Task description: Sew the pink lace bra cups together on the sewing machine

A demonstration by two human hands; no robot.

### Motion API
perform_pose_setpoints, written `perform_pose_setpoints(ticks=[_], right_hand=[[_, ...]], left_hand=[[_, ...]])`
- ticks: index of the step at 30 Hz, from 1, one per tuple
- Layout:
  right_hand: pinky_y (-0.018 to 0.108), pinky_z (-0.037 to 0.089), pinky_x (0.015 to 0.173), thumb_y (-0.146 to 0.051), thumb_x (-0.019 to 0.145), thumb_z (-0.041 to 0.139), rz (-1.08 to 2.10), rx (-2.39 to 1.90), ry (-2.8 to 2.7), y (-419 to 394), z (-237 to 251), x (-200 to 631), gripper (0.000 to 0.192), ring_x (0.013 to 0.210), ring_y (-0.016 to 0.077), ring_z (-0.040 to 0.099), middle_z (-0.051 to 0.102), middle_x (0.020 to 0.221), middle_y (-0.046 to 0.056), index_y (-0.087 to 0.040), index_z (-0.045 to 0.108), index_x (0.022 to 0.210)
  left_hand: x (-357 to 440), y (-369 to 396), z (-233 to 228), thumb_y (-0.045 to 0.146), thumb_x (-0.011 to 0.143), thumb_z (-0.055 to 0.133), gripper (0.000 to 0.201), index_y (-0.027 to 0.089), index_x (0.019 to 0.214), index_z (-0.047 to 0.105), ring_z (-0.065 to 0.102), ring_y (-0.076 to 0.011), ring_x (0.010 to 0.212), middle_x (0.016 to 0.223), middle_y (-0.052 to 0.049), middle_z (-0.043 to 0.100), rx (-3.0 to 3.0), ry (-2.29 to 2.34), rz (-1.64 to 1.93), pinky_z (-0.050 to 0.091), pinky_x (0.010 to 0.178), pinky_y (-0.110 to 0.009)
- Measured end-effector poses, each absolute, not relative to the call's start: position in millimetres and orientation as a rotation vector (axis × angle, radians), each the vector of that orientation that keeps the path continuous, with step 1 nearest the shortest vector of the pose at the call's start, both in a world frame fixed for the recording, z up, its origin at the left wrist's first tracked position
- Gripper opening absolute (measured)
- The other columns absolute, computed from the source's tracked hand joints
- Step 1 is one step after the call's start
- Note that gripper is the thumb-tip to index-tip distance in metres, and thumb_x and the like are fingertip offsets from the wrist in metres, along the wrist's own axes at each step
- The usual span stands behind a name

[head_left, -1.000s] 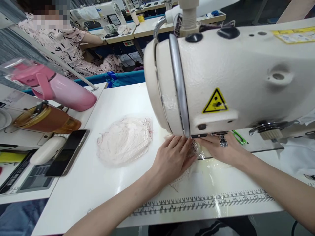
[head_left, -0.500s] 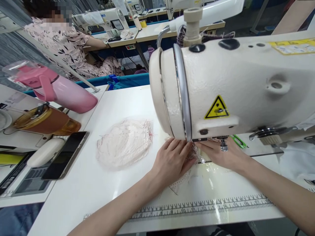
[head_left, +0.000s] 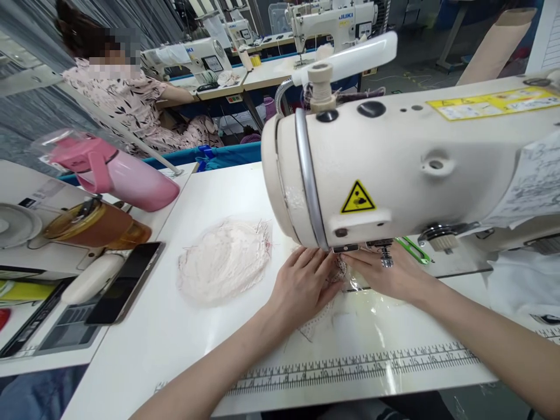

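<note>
My left hand [head_left: 304,284] and my right hand [head_left: 385,274] lie flat, fingertips together, on a small white lace piece [head_left: 321,318] under the head of a cream sewing machine [head_left: 394,169]. Both hands press the lace to the white table [head_left: 196,350] right below the needle area, which the machine head hides. A pile of similar pale lace pieces [head_left: 225,262] with red thread ends lies to the left of my left hand.
A pink flask [head_left: 116,175], a brown jar [head_left: 94,224], a phone [head_left: 126,283] and a white case [head_left: 90,279] sit at the left. Green snips [head_left: 411,248] lie behind my right hand. A printed ruler [head_left: 350,364] runs along the front edge. Another person sits at the back left.
The view has tilted up and shifted slightly. My hands stay pressed on the lace under the machine head, barely moving.
</note>
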State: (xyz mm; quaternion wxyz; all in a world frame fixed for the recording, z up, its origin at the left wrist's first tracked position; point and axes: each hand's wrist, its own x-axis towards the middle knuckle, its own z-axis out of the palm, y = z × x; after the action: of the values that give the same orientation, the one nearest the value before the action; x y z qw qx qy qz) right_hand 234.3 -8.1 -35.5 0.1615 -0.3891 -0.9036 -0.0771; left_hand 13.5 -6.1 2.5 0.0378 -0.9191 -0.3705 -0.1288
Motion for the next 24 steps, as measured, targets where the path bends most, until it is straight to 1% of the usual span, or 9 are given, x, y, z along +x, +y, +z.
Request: perform_pose_setpoints(ticks=[5,7,10,12,14,17,20,22,24], right_hand=[[0.041,0.049,0.081,-0.002,0.082,0.044,-0.282,-1.032,-2.558,-3.1,-31.9,234.4,0.042,0.104,0.0242,0.063,0.064,0.126,0.003,-0.021,0.062,0.115],[0.036,0.047,0.071,-0.003,0.084,0.044,-0.26,-1.066,-2.547,-3.9,-29.0,234.0,0.04,0.098,0.0225,0.064,0.069,0.116,0.003,-0.021,0.062,0.114],[0.032,0.038,0.056,-0.003,0.085,0.041,-0.241,-1.044,-2.539,-5.8,-21.1,232.9,0.035,0.083,0.0187,0.065,0.071,0.106,0.003,-0.019,0.063,0.107],[0.032,0.03,0.052,-0.003,0.085,0.038,-0.205,-1.032,-2.548,-6.9,-16.5,232.2,0.035,0.077,0.0163,0.064,0.07,0.106,0.003,-0.02,0.064,0.102],[0.032,0.026,0.052,-0.003,0.084,0.037,-0.183,-1.034,-2.532,-8.2,-15.4,231.5,0.036,0.076,0.0155,0.062,0.069,0.109,0.003,-0.021,0.064,0.1],[0.031,0.027,0.057,-0.008,0.08,0.042,-0.179,-1.018,-2.457,-9.6,-19.2,230.4,0.033,0.084,0.0171,0.062,0.067,0.114,0.001,-0.021,0.061,0.104],[0.029,0.031,0.06,-0.015,0.084,0.048,-0.134,-0.963,-2.43,-9.2,-22.0,229.1,0.024,0.081,0.0144,0.061,0.068,0.111,-0.001,-0.021,0.061,0.103],[0.028,0.035,0.064,-0.018,0.088,0.051,-0.12,-0.913,-2.432,-8.2,-20.7,228.7,0.016,0.075,0.0117,0.06,0.069,0.105,-0.001,-0.022,0.063,0.098],[0.028,0.038,0.071,-0.02,0.09,0.051,-0.123,-0.878,-2.432,-7.4,-17.4,229.0,0.013,0.072,0.0108,0.059,0.069,0.101,-0.001,-0.022,0.064,0.094]], left_hand=[[4.1,-6.8,19.7,0.052,0.096,0.04,0.054,0.015,0.134,0.051,0.056,-0.0269,0.116,0.128,-0.01,0.061,-2.867,-1.012,-0.31,0.04,0.101,-0.044],[-8.3,-10.5,28.1,0.062,0.093,0.04,0.063,0.015,0.132,0.053,0.056,-0.0279,0.116,0.131,-0.012,0.059,-2.921,-0.847,-0.318,0.044,0.094,-0.044],[-31.5,-23.1,31.3,0.068,0.089,0.041,0.068,0.011,0.123,0.058,0.062,-0.0245,0.102,0.124,-0.011,0.064,-2.96,-0.501,-0.35,0.049,0.071,-0.036],[-43.7,-35.1,26.4,0.053,0.092,0.05,0.05,0.011,0.117,0.061,0.064,-0.0205,0.094,0.117,-0.009,0.068,-2.901,-0.388,-0.367,0.048,0.061,-0.031],[-49.4,-46.7,20.8,0.023,0.092,0.056,0.025,0.012,0.114,0.06,0.065,-0.0179,0.092,0.111,-0.007,0.07,-2.861,-0.447,-0.411,0.049,0.06,-0.027],[-46.2,-55.2,22.7,0.006,0.093,0.043,0.026,0.014,0.115,0.055,0.066,-0.0165,0.097,0.112,-0.009,0.068,-2.926,-0.838,-0.571,0.053,0.067,-0.024],[-36.2,-47.9,38.8,0.012,0.099,0.036,0.022,0.014,0.118,0.048,0.068,-0.0141,0.085,0.106,-0.01,0.068,-2.937,-1.18,-0.677,0.052,0.063,-0.022],[-29.2,-35.9,48.9,0.019,0.1,0.038,0.016,0.015,0.111,0.048,0.066,-0.0143,0.069,0.088,-0.005,0.069,-2.923,-1.105,-0.601,0.049,0.053,-0.023],[-22.1,-22.0,51.9,0.034,0.098,0.044,0.021,0.014,0.104,0.05,0.063,-0.0178,0.067,0.081,-0.005,0.066,-2.957,-0.963,-0.445,0.048,0.054,-0.028]])
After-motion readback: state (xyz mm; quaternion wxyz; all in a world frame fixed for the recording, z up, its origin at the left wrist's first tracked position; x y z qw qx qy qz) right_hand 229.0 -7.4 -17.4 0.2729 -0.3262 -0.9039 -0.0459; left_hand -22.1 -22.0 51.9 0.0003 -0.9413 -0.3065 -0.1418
